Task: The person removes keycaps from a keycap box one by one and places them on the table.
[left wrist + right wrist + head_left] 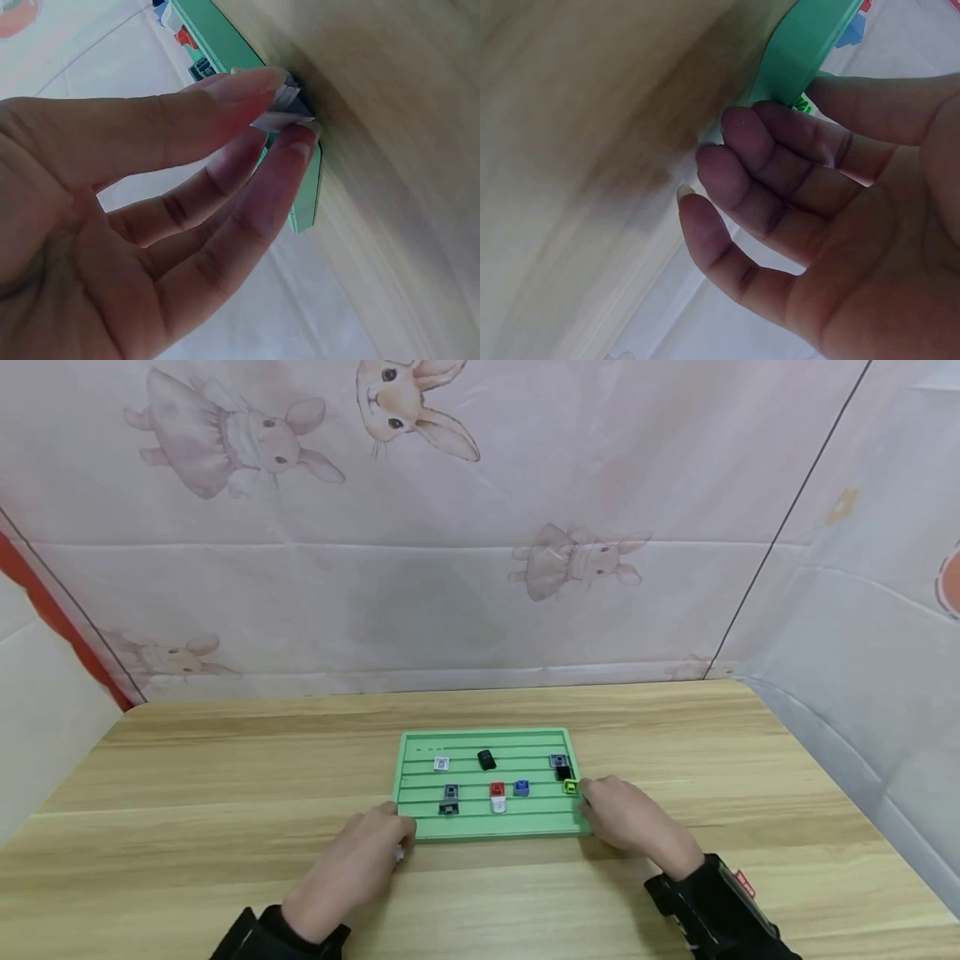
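A shallow green tray (536, 821) with raised ridges lies on the table. My left hand (365, 853) is at the tray's near left corner, pinching a small whitish piece (282, 112) between thumb and fingertips, just outside the tray wall. At the right edge, my right hand (626, 814) grips the tray rim between thumb and index finger; its other fingers are loosely curled in the right wrist view. A lime-green piece (570, 787) sits in the tray by the right fingertips, with a black piece (563, 772) and a grey one (558, 761) behind it.
Elsewhere in the tray sit a white square piece (441, 763), a black block (486, 760), a red piece (497, 789) touching a white one (498, 805), a blue piece (521, 787) and two dark grey pieces (450, 800). A rabbit-print curtain (450, 610) hangs behind the wooden table (225, 777).
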The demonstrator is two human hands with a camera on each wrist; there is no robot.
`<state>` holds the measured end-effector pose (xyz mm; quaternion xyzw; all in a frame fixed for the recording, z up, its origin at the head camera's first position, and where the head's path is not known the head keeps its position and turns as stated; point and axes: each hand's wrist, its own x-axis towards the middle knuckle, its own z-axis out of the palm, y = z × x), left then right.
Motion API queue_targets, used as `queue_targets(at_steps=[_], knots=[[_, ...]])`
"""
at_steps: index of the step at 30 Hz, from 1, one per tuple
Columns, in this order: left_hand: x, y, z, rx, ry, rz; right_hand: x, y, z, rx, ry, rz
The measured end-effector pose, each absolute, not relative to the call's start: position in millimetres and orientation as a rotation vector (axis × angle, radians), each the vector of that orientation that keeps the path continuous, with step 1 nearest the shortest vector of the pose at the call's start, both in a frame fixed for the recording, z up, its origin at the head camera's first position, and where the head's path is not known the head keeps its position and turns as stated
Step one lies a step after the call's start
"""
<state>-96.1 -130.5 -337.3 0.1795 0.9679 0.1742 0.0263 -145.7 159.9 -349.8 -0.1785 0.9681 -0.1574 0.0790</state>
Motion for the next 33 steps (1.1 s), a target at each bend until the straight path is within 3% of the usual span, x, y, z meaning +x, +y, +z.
queue_targets(at_steps=[22, 33], knots=[[-97.7, -132.7, -343.4, 0.716, 3.007, 0.510, -145.8, 160.0, -350.4, -0.528, 2.896, -0.465], [-99.7, -131.4, -345.5, 0.648, 3.049, 0.480, -145.9, 160.1, -350.5, -0.518, 2.892, -0.478]])
